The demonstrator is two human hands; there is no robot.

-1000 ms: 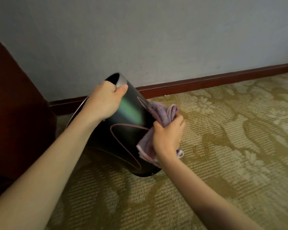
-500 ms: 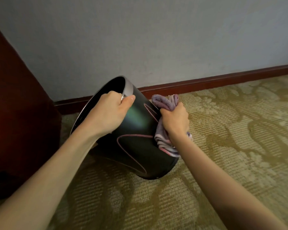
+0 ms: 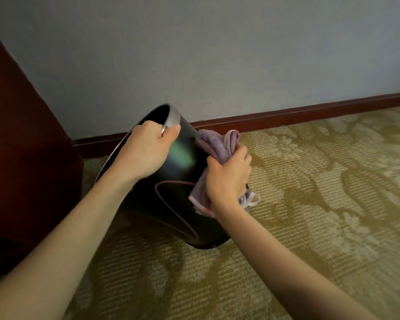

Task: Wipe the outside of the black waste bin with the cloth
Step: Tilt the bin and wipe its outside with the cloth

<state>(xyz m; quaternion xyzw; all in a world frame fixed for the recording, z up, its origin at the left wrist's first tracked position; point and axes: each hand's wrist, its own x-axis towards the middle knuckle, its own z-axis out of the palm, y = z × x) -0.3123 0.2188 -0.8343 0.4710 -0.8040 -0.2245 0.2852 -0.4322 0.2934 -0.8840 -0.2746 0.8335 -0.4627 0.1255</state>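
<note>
The left arm (image 3: 62, 245) reaches forward from the lower left, and the left hand (image 3: 146, 150) curls over the rim of the glossy black round waste bin (image 3: 169, 204), thumb on its outer wall. The right arm (image 3: 286, 262) comes from the lower right; the right hand (image 3: 226, 179), knuckles up, grips the bunched lilac terry cloth (image 3: 216, 144) against the bin's side.
</note>
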